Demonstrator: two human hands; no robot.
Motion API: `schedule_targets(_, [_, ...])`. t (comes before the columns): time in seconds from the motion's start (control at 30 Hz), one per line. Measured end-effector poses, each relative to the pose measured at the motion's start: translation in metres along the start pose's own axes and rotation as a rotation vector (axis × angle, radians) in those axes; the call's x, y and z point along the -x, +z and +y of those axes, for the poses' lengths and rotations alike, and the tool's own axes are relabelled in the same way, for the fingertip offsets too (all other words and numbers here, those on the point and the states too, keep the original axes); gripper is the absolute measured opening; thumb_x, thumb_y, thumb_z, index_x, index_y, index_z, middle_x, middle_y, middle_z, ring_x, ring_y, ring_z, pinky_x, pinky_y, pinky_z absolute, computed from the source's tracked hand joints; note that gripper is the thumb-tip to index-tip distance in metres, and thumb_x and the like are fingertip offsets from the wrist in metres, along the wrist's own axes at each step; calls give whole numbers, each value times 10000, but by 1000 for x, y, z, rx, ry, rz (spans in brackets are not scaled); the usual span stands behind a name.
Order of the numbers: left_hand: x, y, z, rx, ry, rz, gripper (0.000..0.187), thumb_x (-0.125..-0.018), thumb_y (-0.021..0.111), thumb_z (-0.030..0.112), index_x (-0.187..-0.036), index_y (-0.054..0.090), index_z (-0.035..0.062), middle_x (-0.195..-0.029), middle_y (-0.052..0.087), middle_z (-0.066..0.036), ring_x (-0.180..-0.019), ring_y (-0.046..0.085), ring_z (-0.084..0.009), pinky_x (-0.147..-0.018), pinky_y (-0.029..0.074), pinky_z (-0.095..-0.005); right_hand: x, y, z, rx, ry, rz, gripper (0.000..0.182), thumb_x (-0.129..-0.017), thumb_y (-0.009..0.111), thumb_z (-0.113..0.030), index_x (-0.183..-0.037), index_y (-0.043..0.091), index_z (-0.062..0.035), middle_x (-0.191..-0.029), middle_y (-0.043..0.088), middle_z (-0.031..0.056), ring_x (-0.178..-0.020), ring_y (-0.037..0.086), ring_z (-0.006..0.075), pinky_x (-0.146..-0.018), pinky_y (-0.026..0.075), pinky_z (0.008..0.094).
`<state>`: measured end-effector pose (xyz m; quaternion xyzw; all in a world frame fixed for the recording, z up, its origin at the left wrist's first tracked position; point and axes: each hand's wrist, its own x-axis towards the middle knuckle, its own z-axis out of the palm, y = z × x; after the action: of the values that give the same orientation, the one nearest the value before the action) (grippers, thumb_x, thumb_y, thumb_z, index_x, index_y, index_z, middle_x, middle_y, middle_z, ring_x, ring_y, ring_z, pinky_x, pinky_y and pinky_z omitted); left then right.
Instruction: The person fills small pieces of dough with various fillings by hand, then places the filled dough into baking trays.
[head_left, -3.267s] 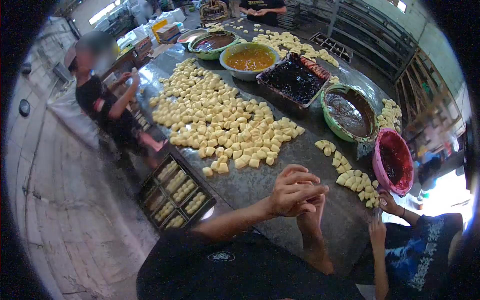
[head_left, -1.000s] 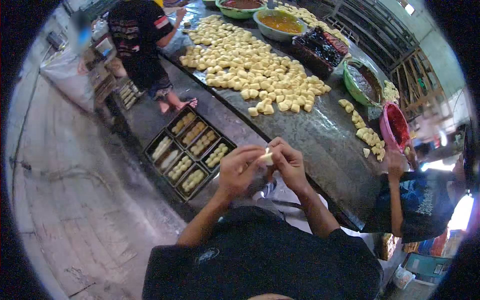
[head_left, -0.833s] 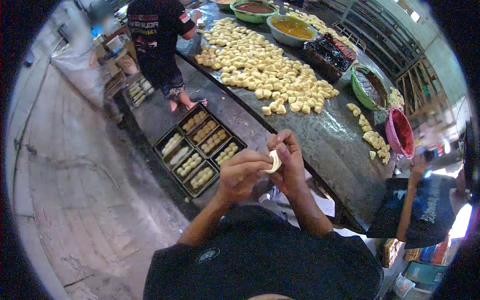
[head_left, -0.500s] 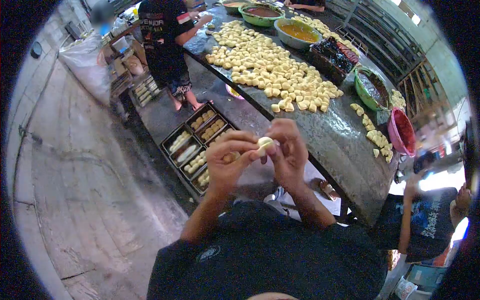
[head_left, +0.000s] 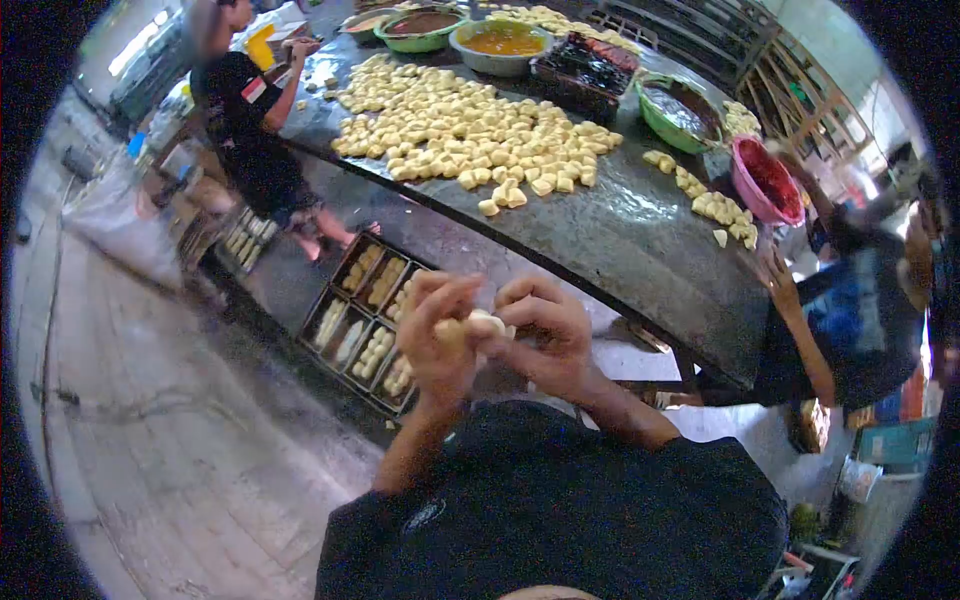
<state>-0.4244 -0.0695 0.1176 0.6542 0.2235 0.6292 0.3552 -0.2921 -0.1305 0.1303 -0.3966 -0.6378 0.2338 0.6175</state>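
A small pale dough piece is held between my two hands, in front of my chest. My left hand is closed on it, and a second yellowish dough lump shows against its palm. Fingers of my right hand pinch the dough from the other side. Beyond my hands, many cut dough pieces lie spread over the dark table. Below and left of my left hand, a black tray holds rows of shaped dough in compartments.
Bowls of orange, brown and red filling line the table's far side, with a green bowl and a dark box. One person stands at the left; another reaches onto the table's right end.
The view has shifted, so the table sits further left and higher. My fingers have changed position around the dough. The person at the right now has a hand on the table edge.
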Motion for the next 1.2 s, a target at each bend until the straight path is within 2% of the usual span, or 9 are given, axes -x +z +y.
schedule_targets(0.13, [9, 26, -13, -34, -281, -202, 191, -850, 732, 119, -1003, 701, 9, -842, 675, -93, -736, 634, -160, -638, 490, -289, 10, -28, 11, -167, 330, 143, 153, -934, 652, -115, -1023, 599, -3, -952, 556, 72, -844, 617, 118, -653, 553, 249])
schedule_targets(0.27, [0, 88, -17, 41, -271, 55, 120, -903, 671, 100, -892, 722, -8, -767, 689, -97, -756, 665, -133, -676, 518, -282, 8, -61, 15, -275, 574, 227, 153, -957, 620, -119, -1049, 560, -13, -937, 549, 43, -825, 612, 111, -665, 571, 275])
schedule_targets(0.4, [-5, 117, -54, -22, -493, -530, 112, -878, 683, 50, -969, 715, -8, -840, 714, -132, -759, 687, -158, -676, 526, -279, 33, -118, 55, -47, 508, 271, 83, -939, 609, -75, -984, 568, -18, -946, 563, 44, -849, 607, 115, -747, 538, 277])
schedule_targets(0.53, [-14, 162, -79, 52, -354, -676, 177, -875, 679, 29, -1046, 700, -10, -916, 723, -133, -817, 693, -169, -701, 536, -282, 35, -166, 71, -128, 663, 411, 60, -908, 605, -37, -961, 580, -24, -987, 585, 39, -947, 601, 121, -808, 505, 276])
schedule_targets(0.8, [-38, 257, -153, 433, -814, -301, 459, -941, 556, 32, -1391, 468, 56, -1365, 542, -104, -1156, 591, -236, -825, 538, -305, 55, -266, 167, 450, 522, 268, 344, -738, 708, -8, -1072, 659, -73, -1211, 577, 160, -1120, 595, 307, -899, 525, 334])
schedule_targets(0.9, [-28, 280, -185, 455, -756, -359, 440, -962, 534, 74, -1396, 464, 67, -1388, 521, -108, -1231, 537, -252, -909, 506, -344, 91, -284, 205, 829, 505, 47, 395, -768, 693, 16, -1137, 671, -125, -1255, 558, 127, -1118, 610, 225, -859, 550, 311])
schedule_targets(1.03, [-13, 312, -196, 206, -527, -759, 559, -1014, 487, 332, -1483, 319, 80, -1519, 346, -137, -1319, 440, -256, -1029, 413, -405, 66, -282, 189, -455, 877, 454, 353, -862, 693, -54, -1207, 619, -31, -1209, 614, 87, -1057, 638, 221, -895, 543, 323])
schedule_targets(1.1, [-9, 332, -190, 275, -694, -699, 696, -980, 445, 507, -1507, 271, 86, -1540, 290, -170, -1352, 398, -267, -1073, 361, -432, 62, -289, 193, -428, 887, 429, 333, -896, 678, -83, -1208, 588, -8, -1118, 646, 83, -968, 658, 194, -816, 558, 307])
schedule_targets(1.2, [-15, 357, -189, 247, -430, -669, 720, -934, 466, 604, -1428, 362, 92, -1429, 384, -160, -1292, 451, -265, -1086, 344, -452, 47, -303, 192, -458, 908, 603, 315, -899, 694, -114, -1164, 575, 6, -1037, 668, 97, -873, 678, 179, -738, 576, 299])
